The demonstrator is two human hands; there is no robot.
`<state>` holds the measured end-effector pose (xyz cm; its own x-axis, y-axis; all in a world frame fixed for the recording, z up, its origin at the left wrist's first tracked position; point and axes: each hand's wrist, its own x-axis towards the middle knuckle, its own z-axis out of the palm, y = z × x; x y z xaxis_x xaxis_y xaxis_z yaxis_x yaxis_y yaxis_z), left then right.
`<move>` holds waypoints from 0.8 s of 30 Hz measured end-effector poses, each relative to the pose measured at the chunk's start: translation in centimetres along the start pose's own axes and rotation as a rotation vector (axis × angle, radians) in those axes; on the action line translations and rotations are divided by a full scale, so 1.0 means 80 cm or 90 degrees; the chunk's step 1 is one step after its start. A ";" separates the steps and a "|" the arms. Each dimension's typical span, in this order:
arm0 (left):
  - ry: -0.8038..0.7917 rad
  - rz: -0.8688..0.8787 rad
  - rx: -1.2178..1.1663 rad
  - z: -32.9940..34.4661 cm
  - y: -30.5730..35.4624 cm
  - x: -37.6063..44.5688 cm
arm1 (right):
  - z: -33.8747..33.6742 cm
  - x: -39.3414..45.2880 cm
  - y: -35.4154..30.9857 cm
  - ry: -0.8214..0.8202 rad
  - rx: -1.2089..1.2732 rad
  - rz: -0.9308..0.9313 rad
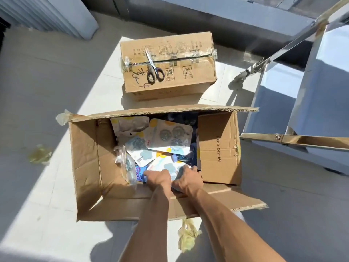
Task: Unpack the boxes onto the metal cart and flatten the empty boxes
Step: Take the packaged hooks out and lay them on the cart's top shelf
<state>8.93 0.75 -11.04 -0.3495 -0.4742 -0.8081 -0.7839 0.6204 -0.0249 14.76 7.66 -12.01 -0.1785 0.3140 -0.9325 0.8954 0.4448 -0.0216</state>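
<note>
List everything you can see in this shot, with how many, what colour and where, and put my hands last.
open box: one, brown cardboard, near centre on the floor, flaps spread.
blister packs: several, pale with yellow and blue marks, loose inside the open box; exact count unclear.
sealed box: one, brown cardboard, taped shut, beyond the open box.
scissors: one pair, black handles, lying on the sealed box.
tape scraps: three, yellowish; one left of the open box, one at its near edge, one on its far left corner.
cart: one, shiny metal, to the right.
floor: pale tiles, partly sunlit.
left hand: in the open box, gripping packs.
right hand: beside it, gripping the same pile.
</note>
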 end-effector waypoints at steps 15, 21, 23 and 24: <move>0.070 0.147 -0.047 -0.065 0.018 -0.004 | -0.015 -0.017 -0.039 0.073 0.326 0.014; 0.212 0.145 -0.028 -0.088 0.018 -0.006 | -0.031 -0.029 -0.043 0.186 0.274 0.011; 0.237 0.113 -0.026 -0.098 0.018 0.002 | -0.036 -0.028 -0.042 0.211 0.286 -0.003; 0.228 0.091 -0.039 -0.101 0.018 0.008 | -0.038 -0.026 -0.041 0.215 0.295 -0.012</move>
<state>3.44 -3.69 -6.87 -0.6055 -0.5811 -0.5438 -0.7401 0.6623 0.1165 10.96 8.06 -8.91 -0.2484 0.5944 -0.7648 0.9626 0.0632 -0.2635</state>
